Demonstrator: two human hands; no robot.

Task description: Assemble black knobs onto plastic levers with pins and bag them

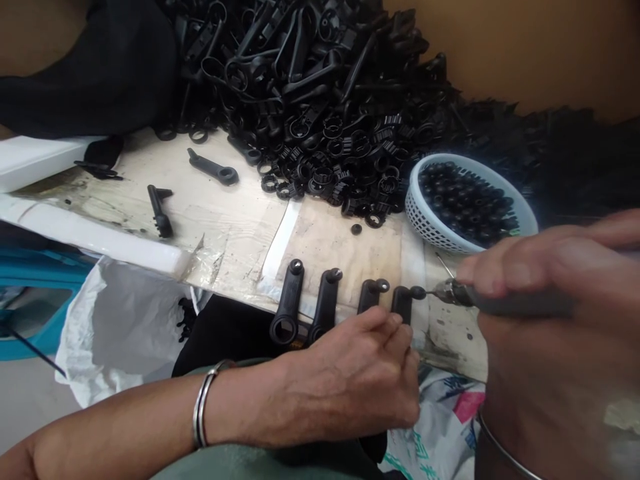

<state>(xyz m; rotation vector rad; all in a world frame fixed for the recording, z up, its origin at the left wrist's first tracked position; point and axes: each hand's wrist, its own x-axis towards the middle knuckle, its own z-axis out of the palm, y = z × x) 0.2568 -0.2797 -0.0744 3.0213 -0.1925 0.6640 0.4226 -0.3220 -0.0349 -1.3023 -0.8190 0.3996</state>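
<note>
My left hand [367, 377] is closed at the table's front edge, its fingers curled round the lower part of a black crank handle [402, 305]. In my right hand [555, 287] is a dark power screwdriver [455, 292] with a metal front end. Its thin bit points left and meets the small round knob [418, 293] at the tip of that handle. Alongside, to the left, stand more handles of the same kind, such as the leftmost crank handle [290, 300]. Shiny metal shows at their tips. My left fingers partly hide the nearest ones.
A large heap of black plastic parts [320, 100] fills the back. A pale blue basket [415, 207] of black knobs stands at right. Two loose handles [213, 168] lie at left, near white foam strips [100, 233]. A white sack [95, 333] hangs below the edge.
</note>
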